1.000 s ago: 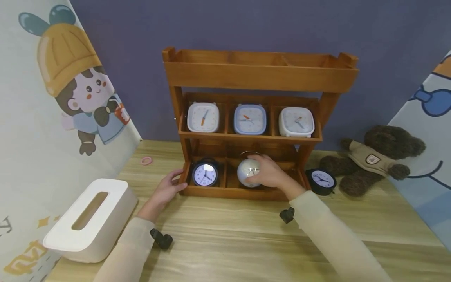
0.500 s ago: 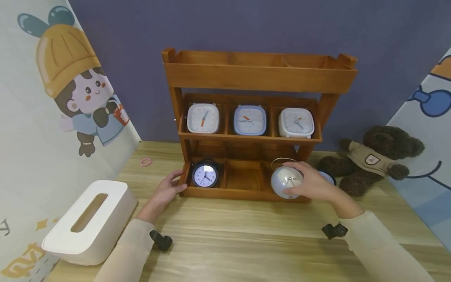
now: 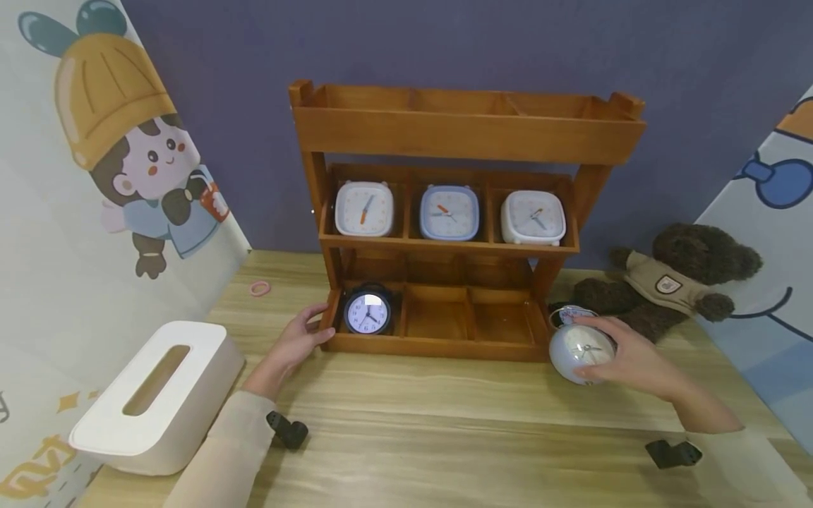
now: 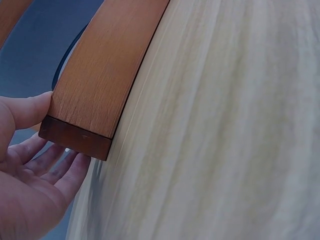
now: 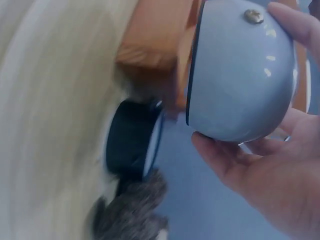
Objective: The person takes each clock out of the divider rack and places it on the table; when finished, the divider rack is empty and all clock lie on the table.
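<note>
My right hand point(image 3: 644, 360) grips a round, pale silver-white alarm clock point(image 3: 568, 358) with a thin wire handle, held just right of the wooden rack point(image 3: 438, 346). In the right wrist view, thumb and fingers span the clock's smooth rounded back point(image 5: 240, 75). My left hand point(image 3: 301, 340) holds the lower left corner of the rack. Its thumb lies at the edge of the front board point(image 4: 100, 80), the fingers around the board's end. A black round clock point(image 3: 367, 314) sits in the bottom left compartment. Another black clock point(image 5: 132, 137) stands beside the rack, partly hidden in the head view.
On the rack's middle tier stand a white clock point(image 3: 365, 209), a blue clock point(image 3: 449, 213) and another white clock point(image 3: 533, 218). A brown teddy bear point(image 3: 673, 282) lies at right. At left are a white tissue box point(image 3: 209, 395) and a pink ring point(image 3: 260, 288).
My right hand has lifted the silver-white clock from the bottom middle compartment and carried it right, past the rack's end. My left hand has stayed on the rack's corner.
</note>
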### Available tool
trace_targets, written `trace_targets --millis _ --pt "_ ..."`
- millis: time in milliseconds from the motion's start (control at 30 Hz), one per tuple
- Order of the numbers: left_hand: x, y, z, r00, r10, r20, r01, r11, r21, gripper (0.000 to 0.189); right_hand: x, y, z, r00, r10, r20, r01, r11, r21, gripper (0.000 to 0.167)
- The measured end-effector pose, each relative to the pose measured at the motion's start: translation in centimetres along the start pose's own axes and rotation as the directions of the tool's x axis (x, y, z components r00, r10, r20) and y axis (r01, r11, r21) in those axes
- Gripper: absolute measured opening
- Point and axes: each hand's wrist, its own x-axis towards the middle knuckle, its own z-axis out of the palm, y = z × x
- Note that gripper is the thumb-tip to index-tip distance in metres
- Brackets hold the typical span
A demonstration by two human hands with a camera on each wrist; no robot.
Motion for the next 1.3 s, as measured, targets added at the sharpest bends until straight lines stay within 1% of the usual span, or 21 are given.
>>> trace_targets --millis 167,367,533,733,1000,1100,1300 --pt "-0.1 0.2 0.0 1.000 0.005 0.005 -0.005 1.000 -0.002 0.063 -1.1 2.3 0.0 1.000 0.013 0.029 -0.015 0.998 0.065 0.083" --pt "0.0 0.2 0.0 1.000 0.001 0.002 -0.001 1.000 -0.005 0.063 -1.8 4.1 0.6 0.998 0.035 0.054 -0.038 0.999 0.040 0.082" --pt "0.0 0.2 0.0 1.000 0.004 -0.002 -0.004 1.000 0.005 0.062 -1.9 5.2 1.2 0.997 0.034 0.068 -0.038 0.997 0.068 0.080" --pt "-0.1 0.2 0.0 1.000 0.009 0.006 -0.009 1.000 0.028 0.062 -1.8 5.6 1.7 0.997 0.029 0.074 -0.034 0.997 0.065 0.081" --pt "0.2 -0.3 -0.1 1.000 0.010 0.001 -0.010 0.999 0.047 0.061 -1.5 6.3 1.9 0.995 0.036 0.093 -0.045 0.995 0.091 0.081" --pt "0.3 -0.3 -0.1 1.000 0.010 0.000 -0.010 0.999 0.045 0.061 -1.5 6.3 1.8 0.995 0.020 0.097 -0.030 0.994 0.109 0.081" --pt "0.1 -0.1 -0.1 1.000 0.008 -0.003 -0.008 1.000 0.025 0.061 -1.3 6.4 1.6 0.994 -0.022 0.112 0.011 0.994 0.106 0.081"
